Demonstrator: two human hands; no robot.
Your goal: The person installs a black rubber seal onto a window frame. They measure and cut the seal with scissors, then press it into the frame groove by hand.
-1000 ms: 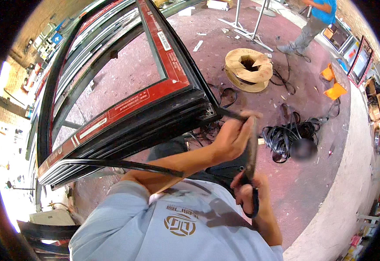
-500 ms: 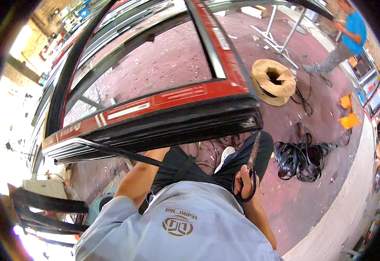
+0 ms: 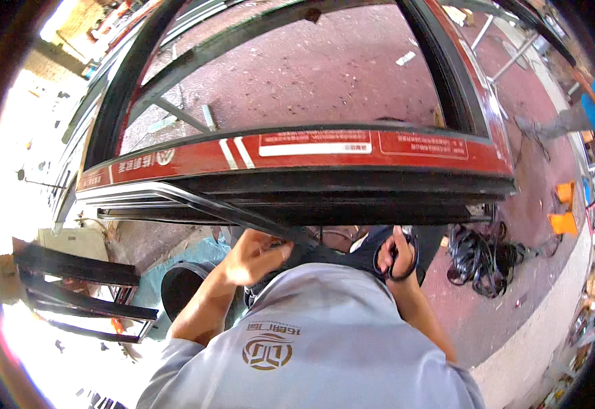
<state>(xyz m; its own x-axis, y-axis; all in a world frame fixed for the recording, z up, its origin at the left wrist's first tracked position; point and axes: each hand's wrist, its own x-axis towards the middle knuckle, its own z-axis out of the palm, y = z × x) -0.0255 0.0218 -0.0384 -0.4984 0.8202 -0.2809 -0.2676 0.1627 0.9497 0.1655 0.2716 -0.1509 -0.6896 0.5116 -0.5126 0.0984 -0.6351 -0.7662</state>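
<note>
A large frame (image 3: 297, 153) with a red-filmed face and black grooved edges stands in front of me. From its left end a long black rubber strip (image 3: 236, 213) slants down to my lap. Beside that strip is my left hand (image 3: 256, 258), its fingers curled closed against it; their grip is partly hidden. My right hand (image 3: 394, 253) is wrapped round a pair of scissors (image 3: 412, 262) with black loop handles, below the frame's lower edge. The frame hides most of the blades.
A heap of black strip (image 3: 481, 259) lies on the reddish floor at right, with orange pieces (image 3: 563, 223) beyond. Black profiles (image 3: 79, 273) and a dark bucket (image 3: 187, 290) stand at left. Another person (image 3: 584, 112) is at the far right.
My view has turned, so the frame spreads level across it and hides the spool. My left hand has come out from under the frame's edge. The scissors' blades have gone behind the frame.
</note>
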